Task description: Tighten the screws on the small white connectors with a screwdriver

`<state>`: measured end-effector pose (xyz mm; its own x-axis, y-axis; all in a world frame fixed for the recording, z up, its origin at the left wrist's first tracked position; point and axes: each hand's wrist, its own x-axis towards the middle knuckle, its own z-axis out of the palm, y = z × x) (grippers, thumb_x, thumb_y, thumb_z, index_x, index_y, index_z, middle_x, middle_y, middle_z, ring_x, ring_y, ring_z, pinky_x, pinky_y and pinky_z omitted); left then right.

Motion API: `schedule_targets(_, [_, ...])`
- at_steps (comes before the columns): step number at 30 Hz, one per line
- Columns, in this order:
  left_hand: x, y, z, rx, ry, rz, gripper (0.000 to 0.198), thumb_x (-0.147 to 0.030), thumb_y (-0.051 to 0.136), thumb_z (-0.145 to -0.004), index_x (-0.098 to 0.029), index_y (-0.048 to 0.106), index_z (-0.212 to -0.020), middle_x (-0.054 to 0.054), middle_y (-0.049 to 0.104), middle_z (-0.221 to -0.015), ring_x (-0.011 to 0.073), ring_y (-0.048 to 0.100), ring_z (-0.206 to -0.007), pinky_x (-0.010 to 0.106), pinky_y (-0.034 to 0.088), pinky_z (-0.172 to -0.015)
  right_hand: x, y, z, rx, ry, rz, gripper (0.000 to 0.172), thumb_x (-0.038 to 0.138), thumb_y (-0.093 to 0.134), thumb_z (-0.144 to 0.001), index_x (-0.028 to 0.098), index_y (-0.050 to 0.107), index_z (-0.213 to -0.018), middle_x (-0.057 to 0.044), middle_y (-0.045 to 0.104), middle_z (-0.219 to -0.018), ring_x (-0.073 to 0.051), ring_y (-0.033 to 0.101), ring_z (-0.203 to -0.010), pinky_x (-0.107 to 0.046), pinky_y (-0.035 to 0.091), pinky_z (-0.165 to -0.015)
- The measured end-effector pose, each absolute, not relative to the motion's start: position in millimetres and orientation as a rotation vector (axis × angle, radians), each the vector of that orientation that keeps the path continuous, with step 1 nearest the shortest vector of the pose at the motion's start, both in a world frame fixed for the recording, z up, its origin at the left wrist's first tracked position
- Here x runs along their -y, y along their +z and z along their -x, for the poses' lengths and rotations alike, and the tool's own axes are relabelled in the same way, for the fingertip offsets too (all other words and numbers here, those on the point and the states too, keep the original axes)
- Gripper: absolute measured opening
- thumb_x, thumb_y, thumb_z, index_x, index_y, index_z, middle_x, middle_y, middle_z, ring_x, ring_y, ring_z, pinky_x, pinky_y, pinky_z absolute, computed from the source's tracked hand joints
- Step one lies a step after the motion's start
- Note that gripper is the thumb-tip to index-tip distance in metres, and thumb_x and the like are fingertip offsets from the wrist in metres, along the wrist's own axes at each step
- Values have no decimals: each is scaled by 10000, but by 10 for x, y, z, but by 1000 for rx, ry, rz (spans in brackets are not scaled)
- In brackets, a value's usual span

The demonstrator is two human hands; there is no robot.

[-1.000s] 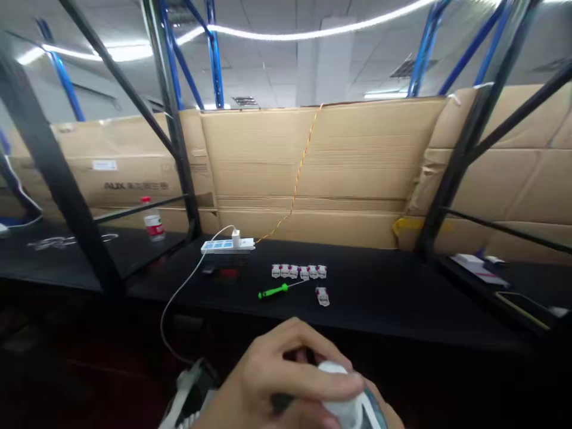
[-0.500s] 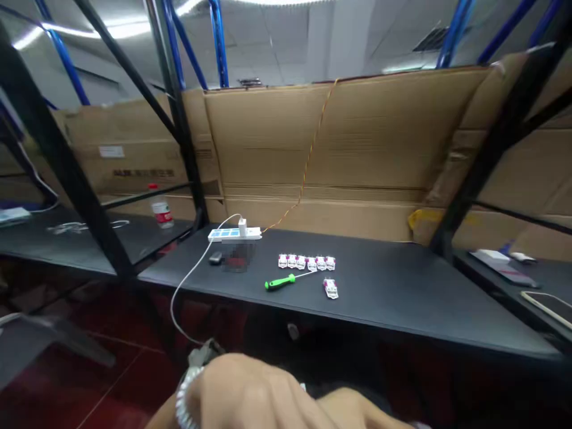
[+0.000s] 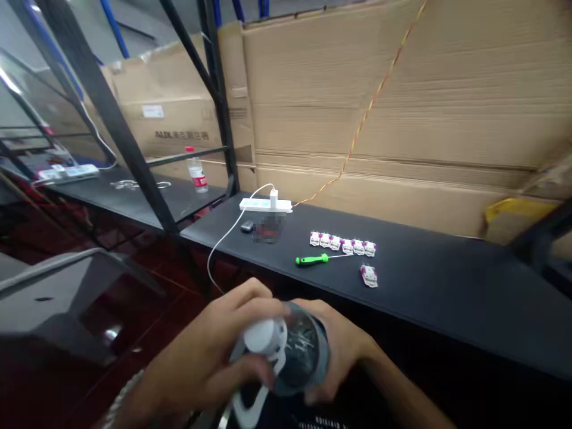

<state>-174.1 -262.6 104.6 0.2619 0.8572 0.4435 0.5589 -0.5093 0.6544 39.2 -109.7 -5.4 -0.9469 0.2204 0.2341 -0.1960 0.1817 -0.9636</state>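
My left hand point(image 3: 223, 342) curls its fingers round a white lid point(image 3: 261, 336) with a white loop, close to my lap. Against that lid is a grey, see-through round vessel point(image 3: 304, 348) that looks like a drinking bottle, its round end facing me. My right hand point(image 3: 342, 342) wraps round the vessel's right side. Motion smears the fingertips, and I cannot tell whether lid and vessel are joined. On the bench beyond my hands lie a green-handled screwdriver point(image 3: 313, 260), a row of small white-and-purple parts point(image 3: 336, 241) and a single similar part point(image 3: 369, 276).
A white power strip point(image 3: 263, 205) with a plug and cable stands at the back of the black bench point(image 3: 447, 286). Near it lies a small dark object point(image 3: 246, 226). A red-capped water bottle point(image 3: 197, 173) stands beyond the black frame post point(image 3: 218, 101). Cardboard point(image 3: 357, 89) walls the back.
Both hands have risen into fuller view, now showing the grey vessel and white lid. The view has turned right and dipped; the things on the bench have stayed in place.
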Motion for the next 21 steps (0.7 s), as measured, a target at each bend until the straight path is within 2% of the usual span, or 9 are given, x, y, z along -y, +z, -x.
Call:
schedule_targets(3, [2498, 965, 1796, -1490, 1050, -2189, 333, -489, 755, -936, -180, 703, -1049, -6, 651, -815, 124, 569, -669, 213, 456, -640, 988, -156, -162, 2049, 1724, 73, 1057, 371, 1029, -485, 202, 604, -1437, -85, 718, -1290, -294, 711, -1136, -418, 547, -1060])
schedule_targets(7, [2280, 714, 1917, -1741, 955, -2202, 137, -304, 677, -948, -185, 700, -1011, -15, 685, -831, 123, 586, -696, 220, 442, -676, 881, -517, 175, 2054, 1666, 113, 1089, 368, 1023, -536, 204, 535, -1495, -122, 643, -1434, -349, 625, -1314, -514, 449, -1185])
schedule_targets(9, [2166, 497, 1996, -1844, 990, -2157, 122, -292, 654, -934, -180, 693, -965, -11, 693, -837, 129, 598, -711, 230, 440, -687, 861, -692, 204, 2110, 1615, 180, 1132, 395, 997, -631, 234, 421, -1592, -141, 494, -1601, -360, 481, -1478, -544, 327, -1273])
schedule_targets(11, [2067, 243, 2093, -1931, 995, -2063, 145, -307, 614, -954, -179, 682, -962, -7, 689, -845, 134, 598, -715, 240, 441, -695, 853, -838, 106, 2189, 1598, 300, 1063, 411, 894, -806, 263, 284, -1664, -146, 323, -1713, -336, 339, -1579, -556, 241, -1314])
schedule_targets(12, [2023, 110, 2148, -1976, 985, -2022, 170, -332, 598, -966, -181, 671, -943, -6, 682, -838, 137, 588, -708, 246, 443, -698, 847, -903, 23, 2208, 1648, 344, 1001, 401, 832, -877, 277, 242, -1677, -147, 294, -1725, -320, 356, -1573, -557, 282, -1300])
schedule_targets(13, [1983, -24, 2203, -2024, 986, -1981, 196, -356, 585, -975, -182, 663, -929, -1, 677, -840, 144, 588, -718, 253, 444, -707, 837, -963, -70, 2210, 1682, 391, 929, 397, 783, -919, 284, 250, -1671, -149, 327, -1705, -309, 409, -1542, -558, 341, -1273])
schedule_targets(16, [1857, -443, 2355, -2134, 927, -1895, 215, -379, 566, -980, -192, 641, -906, 7, 663, -846, 165, 595, -756, 268, 444, -743, 797, -1123, -305, 2309, 1818, 485, 665, 386, 728, -942, 247, 480, -1543, -157, 549, -1498, -280, 647, -1276, -523, 526, -1108])
schedule_targets(19, [1715, -902, 2459, -2136, 753, -1861, 252, -434, 547, -993, -207, 646, -946, 20, 677, -879, 189, 621, -807, 284, 458, -798, 784, -1259, -409, 2408, 1830, 529, 484, 392, 704, -942, 218, 632, -1388, -128, 640, -1345, -250, 703, -1118, -474, 570, -1021])
schedule_targets(21, [1624, -1209, 2511, -2174, 530, -1746, 237, -424, 550, -991, -211, 655, -987, 44, 708, -932, 211, 659, -884, 290, 465, -840, 811, -1352, -462, 2431, 1851, 571, 459, 413, 694, -944, 210, 662, -1355, -119, 679, -1298, -245, 704, -1093, -449, 575, -997])
